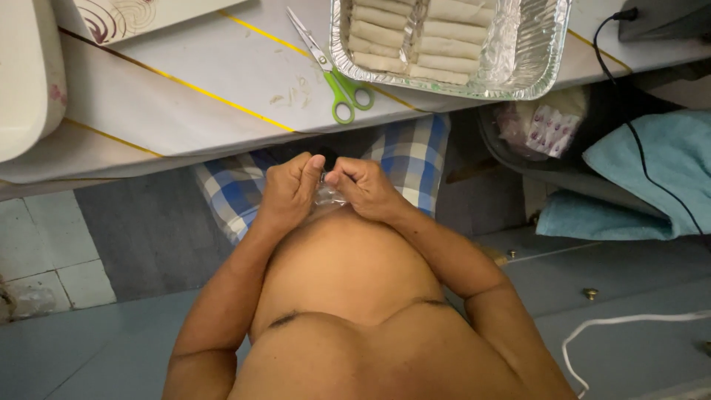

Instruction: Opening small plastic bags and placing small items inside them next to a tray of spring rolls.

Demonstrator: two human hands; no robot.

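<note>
My left hand and my right hand meet just below the table's edge, in front of my belly. Both pinch a small crumpled piece of clear plastic between thumbs and fingers. Above them on the white table lie green-handled scissors, blades pointing away. A foil tray of pale rolled wraps stands at the table's far right.
A white dish and a patterned board sit at the table's left. A blue checked cloth lies under the table. A blue towel, a black cable and a white cord are at the right.
</note>
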